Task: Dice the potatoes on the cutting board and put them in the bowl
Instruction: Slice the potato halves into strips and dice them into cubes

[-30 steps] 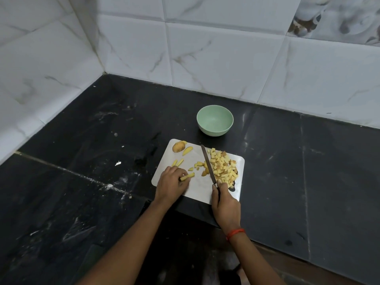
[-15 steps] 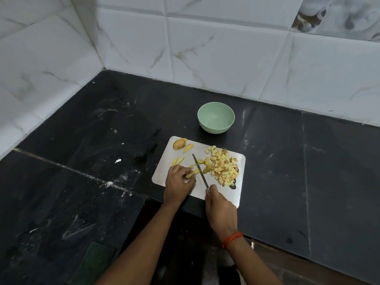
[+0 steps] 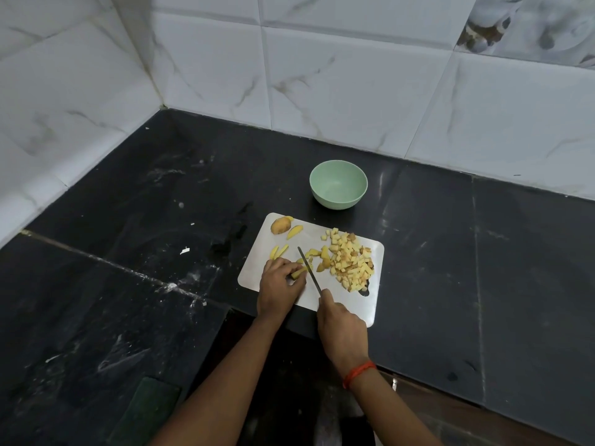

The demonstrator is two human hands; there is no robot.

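A white cutting board (image 3: 370,297) lies on the black counter. On its right half sits a heap of diced potato (image 3: 349,263). A potato end piece (image 3: 280,225) and loose potato strips (image 3: 278,252) lie at its far left. My left hand (image 3: 279,286) pinches a potato strip (image 3: 300,271) against the board. My right hand (image 3: 342,329) grips the handle of a knife (image 3: 308,268), whose blade lies just right of the strip. The pale green bowl (image 3: 338,183) stands empty behind the board.
The black counter (image 3: 145,268) meets white tiled walls at the back and left, forming a corner. Small white scraps (image 3: 184,251) lie left of the board. A dark green object (image 3: 145,410) sits near the bottom edge.
The knife has swung from beside the diced heap leftward to the strip under my left hand. My left hand has shifted slightly farther onto the board, keeping the strip.
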